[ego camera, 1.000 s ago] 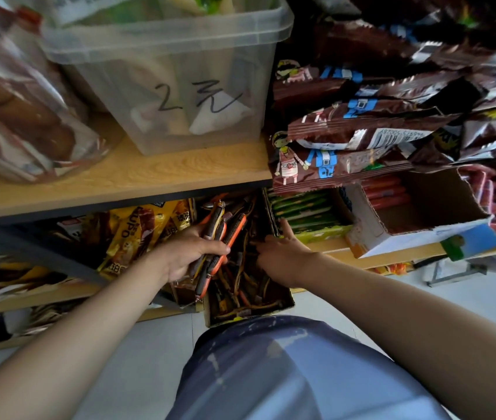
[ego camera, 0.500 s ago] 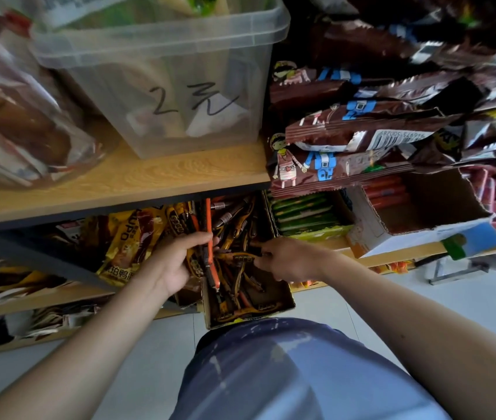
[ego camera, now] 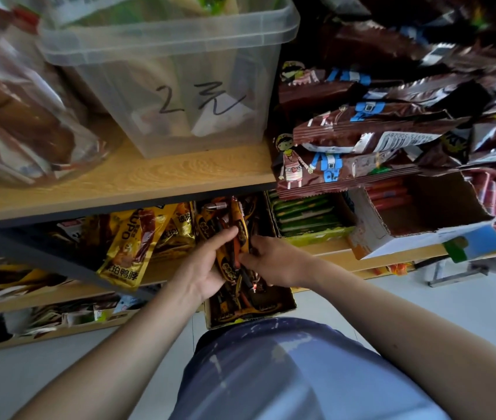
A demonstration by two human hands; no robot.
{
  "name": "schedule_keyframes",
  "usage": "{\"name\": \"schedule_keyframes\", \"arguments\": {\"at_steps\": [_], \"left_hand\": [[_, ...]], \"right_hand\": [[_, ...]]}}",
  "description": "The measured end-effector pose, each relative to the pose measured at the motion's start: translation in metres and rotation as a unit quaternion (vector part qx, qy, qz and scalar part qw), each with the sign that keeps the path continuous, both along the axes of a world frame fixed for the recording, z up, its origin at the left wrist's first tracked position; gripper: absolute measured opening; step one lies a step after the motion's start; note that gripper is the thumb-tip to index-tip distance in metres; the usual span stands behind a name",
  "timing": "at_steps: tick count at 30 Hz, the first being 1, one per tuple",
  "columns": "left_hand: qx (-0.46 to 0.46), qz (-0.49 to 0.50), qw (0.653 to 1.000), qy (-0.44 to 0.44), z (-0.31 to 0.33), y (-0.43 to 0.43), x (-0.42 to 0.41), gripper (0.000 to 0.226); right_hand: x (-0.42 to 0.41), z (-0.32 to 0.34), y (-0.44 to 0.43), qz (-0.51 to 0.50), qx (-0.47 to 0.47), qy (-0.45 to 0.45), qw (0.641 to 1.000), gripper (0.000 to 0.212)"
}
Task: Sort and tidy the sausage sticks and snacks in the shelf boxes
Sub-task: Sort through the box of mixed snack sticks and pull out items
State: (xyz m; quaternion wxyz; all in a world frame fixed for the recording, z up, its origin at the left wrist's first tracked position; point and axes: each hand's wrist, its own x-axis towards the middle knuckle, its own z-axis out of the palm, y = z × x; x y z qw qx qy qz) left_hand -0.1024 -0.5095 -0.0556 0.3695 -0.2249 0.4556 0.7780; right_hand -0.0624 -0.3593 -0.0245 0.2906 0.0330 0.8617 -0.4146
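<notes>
Wooden shelves [ego camera: 150,180] crammed with snacks stand over a pale floor [ego camera: 422,301]. The left hand [ego camera: 207,269] grasps a bundle of sticks [ego camera: 236,234] above the near centre box [ego camera: 256,310]; the right hand [ego camera: 275,263] pinches the same bundle.

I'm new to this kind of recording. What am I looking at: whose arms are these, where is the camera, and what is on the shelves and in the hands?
There is no machine here: a person works with two bare hands. The single camera sits on their head and looks forward and down, so both arms reach in from the bottom of the picture. The left hand grips a bundle of sticks over a dark box of more sticks. The right hand pinches the same bundle. Yellow packs lie left of the box and green packs lie to its right. Above, a clear bin stands on the upper shelf, beside brown packs.
</notes>
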Motion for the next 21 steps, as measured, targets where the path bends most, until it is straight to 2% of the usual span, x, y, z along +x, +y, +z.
{"name": "schedule_keyframes", "arguments": {"at_steps": [6, 7, 9, 11, 15, 17, 19, 21], "left_hand": [[-0.056, -0.002, 0.998, 0.023, -0.005, 0.008, 0.002, 0.071], [-0.064, 0.006, 0.998, 0.022, -0.008, 0.007, 0.002, 0.065], [-0.054, 0.01, 0.998, 0.025, -0.01, 0.005, 0.003, 0.036], [-0.034, 0.005, 0.999, 0.024, -0.01, 0.001, 0.003, 0.013], [0.069, 0.035, 0.997, 0.011, -0.009, -0.023, -0.001, 0.017], [0.129, 0.029, 0.991, 0.013, -0.009, -0.037, -0.002, 0.026], [0.162, 0.016, 0.986, 0.017, -0.008, -0.046, -0.002, 0.028], [0.183, 0.005, 0.983, 0.027, -0.007, -0.05, -0.003, 0.036]], "right_hand": [[-0.005, 0.004, -0.005, 0.077, 0.045, 0.049, 0.995, 0.033], [-0.006, 0.005, -0.005, 0.094, 0.058, 0.055, 0.992, 0.037], [-0.007, 0.005, -0.003, 0.107, 0.062, 0.06, 0.99, 0.045], [-0.007, 0.008, 0.002, 0.092, 0.026, 0.056, 0.994, 0.047], [-0.006, 0.011, 0.017, -0.021, -0.027, -0.008, 0.999, 0.05], [-0.007, -0.002, 0.021, -0.079, -0.083, -0.078, 0.99, 0.036], [-0.009, -0.016, 0.017, -0.088, -0.112, -0.146, 0.979, 0.017], [-0.01, -0.029, 0.007, -0.068, -0.082, -0.172, 0.979, 0.016]]}}
